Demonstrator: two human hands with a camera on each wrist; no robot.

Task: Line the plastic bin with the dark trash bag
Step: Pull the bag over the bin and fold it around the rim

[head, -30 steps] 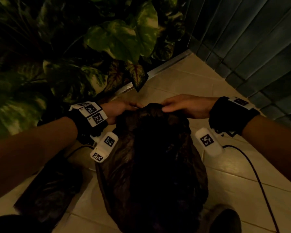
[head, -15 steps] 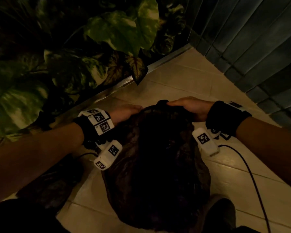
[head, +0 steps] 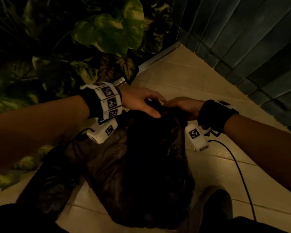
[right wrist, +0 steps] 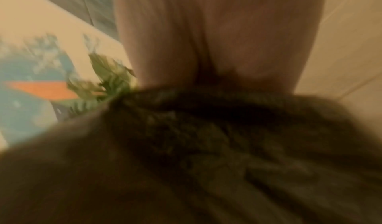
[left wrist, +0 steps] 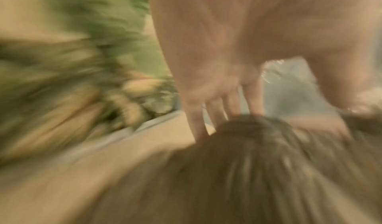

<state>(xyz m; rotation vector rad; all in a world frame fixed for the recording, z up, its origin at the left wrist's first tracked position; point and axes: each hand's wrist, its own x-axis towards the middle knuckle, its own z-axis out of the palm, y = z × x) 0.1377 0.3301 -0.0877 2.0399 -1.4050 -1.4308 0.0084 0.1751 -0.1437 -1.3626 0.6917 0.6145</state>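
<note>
we see the dark trash bag (head: 141, 165) standing as a bulging, crinkled mass on the tiled floor (head: 183, 78), and we take it as our landmark. both hands meet at the bag's far, top end. the left hand (head: 141, 102) comes in from the bag's left side and lies over the gathered top; in the left wrist view its fingers (left wrist: 215, 110) reach down straight onto the dark plastic (left wrist: 248, 170), touching it, and we see no curl around it, though that view is badly blurred. the right hand (head: 183, 105) comes in from the bag's right side; in the right wrist view the plastic (right wrist: 206, 145) bunches up right at the hand (right wrist: 217, 39), so it seems to hold a fold there, but its fingers are hidden behind the bag and we cannot tell the grip for sure. the plastic bin itself is not something we can make out; the bag's folds cover whatever is beneath them. beyond the bag and to its left stand large green leaves (head: 107, 34) of a plant; beyond it and to its right runs a dark slatted wall (head: 250, 39). a black cable (head: 238, 174) trails over the floor on the bag's right side, and a shoe (head: 215, 204) stands at the bag's near right corner. a second dark crumpled sheet (head: 52, 182) lies on the floor at the bag's near left.
</note>
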